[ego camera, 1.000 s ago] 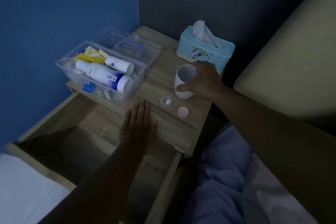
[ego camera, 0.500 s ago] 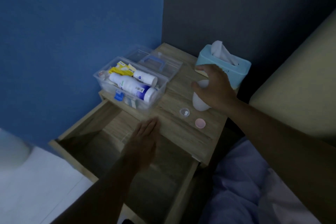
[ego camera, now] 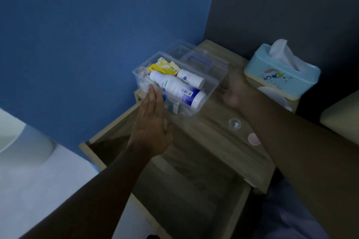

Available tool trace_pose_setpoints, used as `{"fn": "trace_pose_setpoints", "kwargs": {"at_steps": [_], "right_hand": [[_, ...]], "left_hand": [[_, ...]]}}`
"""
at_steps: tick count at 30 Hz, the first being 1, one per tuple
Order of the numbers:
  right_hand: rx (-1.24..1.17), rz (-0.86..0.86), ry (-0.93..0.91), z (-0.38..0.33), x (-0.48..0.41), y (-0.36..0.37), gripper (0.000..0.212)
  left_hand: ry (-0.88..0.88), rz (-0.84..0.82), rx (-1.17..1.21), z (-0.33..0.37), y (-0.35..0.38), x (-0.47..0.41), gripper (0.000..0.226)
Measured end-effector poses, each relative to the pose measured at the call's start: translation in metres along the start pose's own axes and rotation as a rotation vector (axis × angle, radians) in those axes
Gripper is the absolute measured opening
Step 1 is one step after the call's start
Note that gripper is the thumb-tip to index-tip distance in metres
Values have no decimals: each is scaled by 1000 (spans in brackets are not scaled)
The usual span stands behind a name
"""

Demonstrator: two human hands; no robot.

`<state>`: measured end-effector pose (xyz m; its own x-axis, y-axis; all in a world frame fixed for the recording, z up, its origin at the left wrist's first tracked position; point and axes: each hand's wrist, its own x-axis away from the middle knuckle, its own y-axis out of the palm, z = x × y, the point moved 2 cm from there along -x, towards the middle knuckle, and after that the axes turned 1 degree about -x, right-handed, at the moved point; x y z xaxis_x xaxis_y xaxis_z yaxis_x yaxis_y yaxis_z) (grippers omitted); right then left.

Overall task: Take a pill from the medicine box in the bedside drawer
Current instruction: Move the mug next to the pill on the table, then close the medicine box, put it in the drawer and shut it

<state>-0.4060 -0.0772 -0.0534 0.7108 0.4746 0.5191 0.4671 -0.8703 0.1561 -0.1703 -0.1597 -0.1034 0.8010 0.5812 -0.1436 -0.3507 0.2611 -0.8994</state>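
The clear medicine box (ego camera: 210, 91) stands open on the wooden bedside table (ego camera: 211, 132), its lid (ego camera: 202, 58) folded back. Inside lie white bottles (ego camera: 174, 87) and a yellow packet (ego camera: 165, 67). My left hand (ego camera: 151, 122) is flat, fingers together, against the box's near left side. My right hand (ego camera: 236, 93) is blurred, beside the box's right end, holding nothing that I can see. A small clear cap with a white pill (ego camera: 235, 123) and a pink lid (ego camera: 252, 138) lie on the tabletop. The drawer (ego camera: 186, 186) below is pulled out.
A light blue tissue box (ego camera: 281, 73) stands at the back right, with a white cup (ego camera: 272, 96) partly hidden behind my right arm. A blue wall runs along the left. Bedding lies at the lower right, a white floor at the lower left.
My right hand let go of the white cup and moved left to the box's right end. My left hand rose from the drawer to the box's left side. The view shifted left.
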Motion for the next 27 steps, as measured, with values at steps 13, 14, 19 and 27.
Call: {"fn": "trace_pose_setpoints", "kwargs": {"at_steps": [13, 14, 19, 27], "right_hand": [[307, 174, -483, -38, 39, 14, 64], [391, 176, -581, -31, 49, 15, 51], [671, 26, -841, 11, 82, 8, 28], [1224, -22, -1002, 44, 100, 15, 44]], "left_hand": [[-49, -52, 125, 14, 1, -2, 91], [-54, -52, 133, 15, 1, -1, 91], [-110, -67, 197, 16, -2, 6, 92], [-245, 24, 424, -8, -1, 5, 77]]}}
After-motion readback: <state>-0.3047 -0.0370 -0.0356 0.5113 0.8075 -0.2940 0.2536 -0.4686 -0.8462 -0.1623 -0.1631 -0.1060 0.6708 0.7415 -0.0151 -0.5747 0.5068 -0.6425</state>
